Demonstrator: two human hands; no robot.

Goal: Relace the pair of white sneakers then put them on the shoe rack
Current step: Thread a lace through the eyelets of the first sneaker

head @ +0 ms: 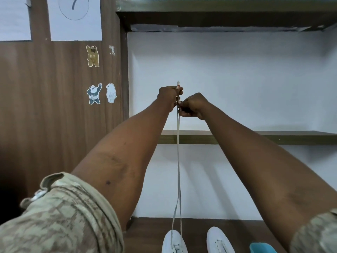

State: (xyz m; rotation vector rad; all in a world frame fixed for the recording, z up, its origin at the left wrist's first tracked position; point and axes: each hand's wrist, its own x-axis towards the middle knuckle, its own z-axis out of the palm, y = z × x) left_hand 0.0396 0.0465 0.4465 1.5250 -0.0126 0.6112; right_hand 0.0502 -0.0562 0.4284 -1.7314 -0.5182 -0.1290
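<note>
Two white sneakers stand toe-forward on the brown bottom board: the left sneaker [174,242] and the right sneaker [219,241]. A white lace [178,161] rises in two strands from the left sneaker, pulled up taut. My left hand [168,96] pinches the lace ends at the top, its tips sticking out above the fingers. My right hand [194,106] grips both strands just below the left hand. Both arms are stretched forward and up. The sneakers' rear halves are cut off by the frame's bottom edge.
The shoe rack has a dark middle shelf [273,137] behind my arms and an upper shelf [218,13] above. A wooden panel [45,106] with bear stickers and paper sheets fills the left. A blue object [261,248] lies right of the sneakers.
</note>
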